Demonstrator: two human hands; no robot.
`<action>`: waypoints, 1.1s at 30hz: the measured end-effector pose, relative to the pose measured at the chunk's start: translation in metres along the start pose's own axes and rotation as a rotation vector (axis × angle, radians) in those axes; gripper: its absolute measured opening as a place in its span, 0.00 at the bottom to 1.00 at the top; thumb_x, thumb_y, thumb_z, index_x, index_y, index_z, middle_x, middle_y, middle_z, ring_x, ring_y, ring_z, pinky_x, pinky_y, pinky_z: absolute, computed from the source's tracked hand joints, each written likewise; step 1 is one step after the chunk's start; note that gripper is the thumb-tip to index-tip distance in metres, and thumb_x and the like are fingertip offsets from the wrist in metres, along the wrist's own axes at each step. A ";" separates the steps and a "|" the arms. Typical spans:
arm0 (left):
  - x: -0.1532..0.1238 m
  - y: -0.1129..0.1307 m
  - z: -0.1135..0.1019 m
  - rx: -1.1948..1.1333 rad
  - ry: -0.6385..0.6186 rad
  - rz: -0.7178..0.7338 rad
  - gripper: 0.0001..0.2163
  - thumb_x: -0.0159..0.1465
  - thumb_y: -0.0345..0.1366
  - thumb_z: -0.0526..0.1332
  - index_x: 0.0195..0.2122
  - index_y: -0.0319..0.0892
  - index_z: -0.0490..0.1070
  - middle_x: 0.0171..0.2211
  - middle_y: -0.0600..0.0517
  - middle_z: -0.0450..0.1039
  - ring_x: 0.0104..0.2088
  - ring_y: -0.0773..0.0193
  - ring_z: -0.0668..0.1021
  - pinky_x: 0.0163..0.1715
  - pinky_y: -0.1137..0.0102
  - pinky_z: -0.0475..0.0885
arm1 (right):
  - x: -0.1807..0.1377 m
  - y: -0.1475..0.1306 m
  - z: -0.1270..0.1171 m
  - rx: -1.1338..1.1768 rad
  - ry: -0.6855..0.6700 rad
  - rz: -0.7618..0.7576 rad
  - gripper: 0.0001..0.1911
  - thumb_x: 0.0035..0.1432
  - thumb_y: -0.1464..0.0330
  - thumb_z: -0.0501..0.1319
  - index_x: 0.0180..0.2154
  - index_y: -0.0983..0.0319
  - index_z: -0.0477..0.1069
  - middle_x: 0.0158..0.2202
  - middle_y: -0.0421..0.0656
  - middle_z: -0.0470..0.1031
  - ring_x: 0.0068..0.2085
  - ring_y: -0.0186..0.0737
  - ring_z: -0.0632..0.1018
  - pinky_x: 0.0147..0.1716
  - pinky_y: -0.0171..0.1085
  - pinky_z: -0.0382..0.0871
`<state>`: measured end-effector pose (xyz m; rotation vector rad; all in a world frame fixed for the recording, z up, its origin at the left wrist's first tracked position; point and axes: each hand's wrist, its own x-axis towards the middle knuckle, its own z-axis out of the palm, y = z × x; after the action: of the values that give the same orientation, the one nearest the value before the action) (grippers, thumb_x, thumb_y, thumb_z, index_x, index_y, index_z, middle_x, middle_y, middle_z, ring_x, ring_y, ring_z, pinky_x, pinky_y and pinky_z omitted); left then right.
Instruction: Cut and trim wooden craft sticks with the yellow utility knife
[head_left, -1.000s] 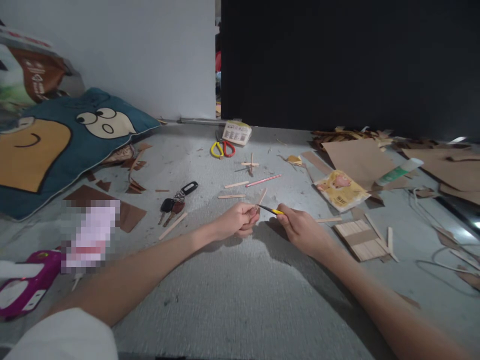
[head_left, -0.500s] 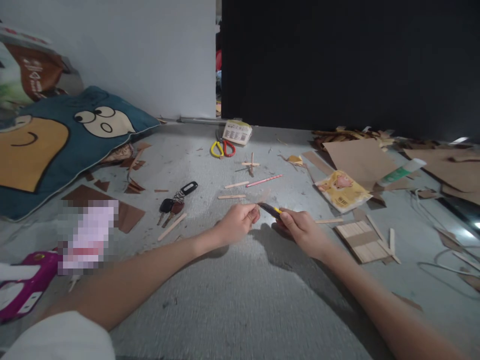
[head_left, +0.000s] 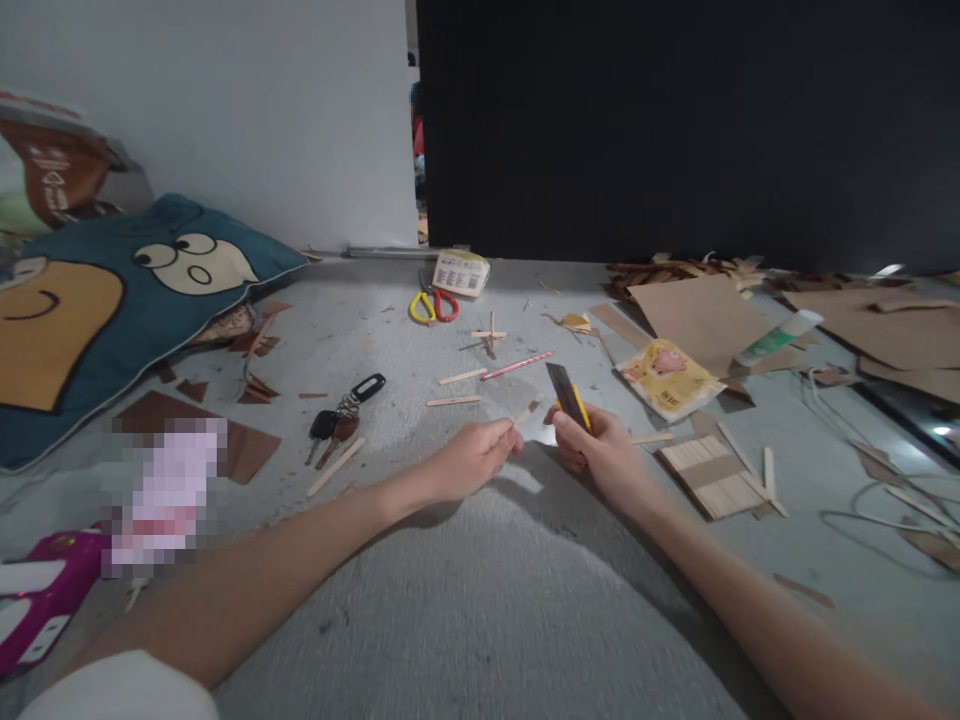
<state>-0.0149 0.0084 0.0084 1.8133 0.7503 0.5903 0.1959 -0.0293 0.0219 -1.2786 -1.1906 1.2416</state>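
My left hand (head_left: 480, 458) pinches a short wooden craft stick (head_left: 526, 412), whose far end shows a brown patch. In my right hand (head_left: 596, 445) is a yellow and black utility knife (head_left: 570, 397), its dark blade end pointing up and away, apart from the stick. Just beyond the hands lie two loose craft sticks (head_left: 454, 401) and a pink striped pencil (head_left: 517, 366). Farther back, a small cross-shaped piece made of sticks (head_left: 490, 335) rests on the grey surface.
A paper-banded bundle of craft sticks (head_left: 709, 477), a yellow packet (head_left: 667, 380), a glue stick (head_left: 780, 338) and brown cardboard (head_left: 690, 315) lie right. Scissors (head_left: 433, 306) sit at the back. Keys (head_left: 335, 424), a blue cushion (head_left: 157, 300) and a magenta glue gun (head_left: 56, 590) are left.
The utility knife has come away from the stick and swung from pointing left to pointing up. The stick in my left hand now shows more plainly. The whole view has shifted slightly.
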 end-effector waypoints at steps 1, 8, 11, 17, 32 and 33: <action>0.000 0.001 0.000 0.032 -0.028 0.009 0.18 0.77 0.49 0.47 0.35 0.44 0.65 0.23 0.58 0.60 0.25 0.66 0.65 0.29 0.70 0.60 | 0.000 0.000 0.004 -0.020 0.009 0.005 0.30 0.50 0.40 0.73 0.34 0.59 0.71 0.19 0.30 0.56 0.19 0.30 0.57 0.19 0.33 0.52; 0.000 0.002 0.001 0.179 -0.032 0.063 0.16 0.77 0.43 0.48 0.33 0.43 0.66 0.27 0.55 0.66 0.29 0.64 0.68 0.33 0.69 0.62 | -0.002 -0.008 0.021 -0.165 -0.046 0.003 0.29 0.50 0.41 0.71 0.27 0.61 0.74 0.19 0.35 0.63 0.20 0.31 0.60 0.19 0.35 0.51; -0.001 0.001 0.002 0.089 -0.022 0.035 0.17 0.77 0.45 0.47 0.35 0.43 0.66 0.24 0.57 0.62 0.25 0.66 0.65 0.29 0.70 0.61 | -0.001 -0.002 0.023 -0.114 -0.037 0.023 0.28 0.49 0.42 0.71 0.28 0.60 0.73 0.18 0.34 0.61 0.20 0.31 0.59 0.19 0.34 0.51; 0.002 -0.007 0.004 -0.328 0.029 -0.017 0.22 0.74 0.60 0.51 0.36 0.45 0.62 0.18 0.64 0.51 0.17 0.70 0.55 0.19 0.73 0.54 | 0.005 0.011 0.015 -0.119 0.169 -0.088 0.28 0.53 0.41 0.68 0.34 0.60 0.74 0.19 0.32 0.57 0.20 0.33 0.58 0.20 0.35 0.55; 0.002 -0.010 0.003 -0.375 0.159 0.034 0.24 0.72 0.62 0.53 0.35 0.45 0.61 0.20 0.63 0.53 0.17 0.73 0.55 0.18 0.74 0.51 | 0.000 0.016 -0.013 -0.942 0.011 -0.550 0.16 0.75 0.56 0.50 0.47 0.57 0.72 0.35 0.45 0.83 0.30 0.43 0.83 0.30 0.36 0.71; 0.002 -0.010 0.003 -0.365 0.161 0.036 0.24 0.73 0.62 0.53 0.35 0.45 0.61 0.21 0.63 0.54 0.17 0.73 0.56 0.18 0.74 0.52 | 0.000 0.015 -0.014 -0.959 0.002 -0.559 0.16 0.75 0.57 0.50 0.47 0.57 0.72 0.36 0.45 0.83 0.31 0.43 0.83 0.31 0.36 0.71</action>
<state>-0.0135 0.0104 -0.0022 1.4572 0.6681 0.8465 0.2103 -0.0303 0.0068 -1.4151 -2.0790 0.2191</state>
